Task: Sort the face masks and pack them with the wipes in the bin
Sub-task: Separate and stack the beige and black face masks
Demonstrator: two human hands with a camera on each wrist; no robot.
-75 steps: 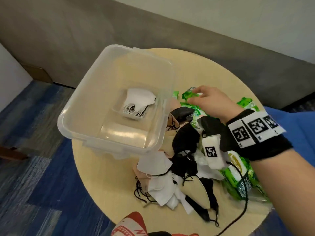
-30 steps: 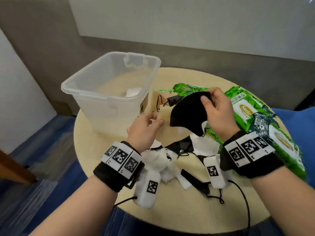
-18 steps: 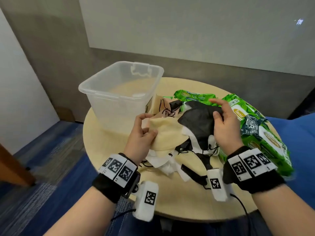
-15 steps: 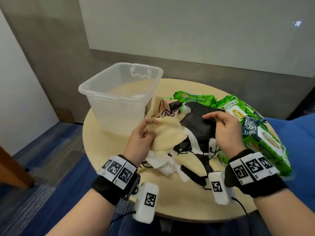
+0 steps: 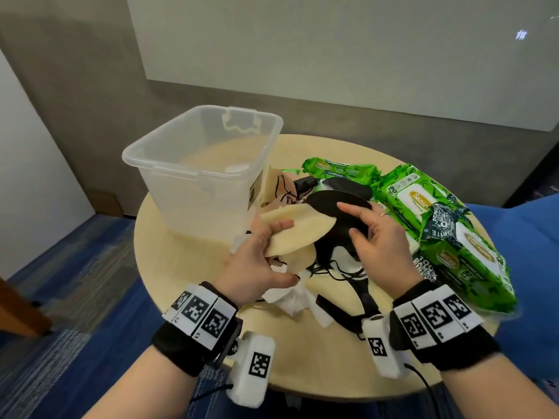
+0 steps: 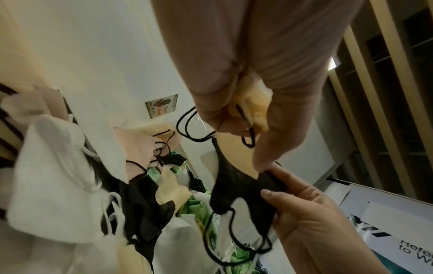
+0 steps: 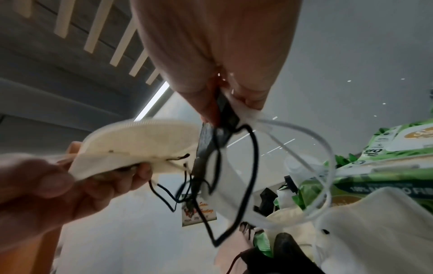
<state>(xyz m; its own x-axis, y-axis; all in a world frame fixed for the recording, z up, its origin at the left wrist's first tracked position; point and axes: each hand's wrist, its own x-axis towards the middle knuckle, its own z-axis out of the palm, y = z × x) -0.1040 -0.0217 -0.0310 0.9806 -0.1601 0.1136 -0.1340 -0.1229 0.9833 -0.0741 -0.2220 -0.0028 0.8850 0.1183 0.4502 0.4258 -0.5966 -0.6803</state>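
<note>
My left hand grips a cream face mask above the pile, its black ear loops dangling. Beside it my right hand pinches a black mask together with a white mask; their ear loops hang below the fingers. Under both hands lies a heap of white, black, cream and pink masks. The clear plastic bin stands at the table's left with something white inside. Green wipe packs lie on the right.
The round wooden table ends close to my wrists. Blue carpet lies to the left, a grey wall behind, and a blue seat at the right edge.
My left hand has taken a cream mask from the pile and lifted it. My right hand has kept the black mask and drawn it nearer the left hand.
</note>
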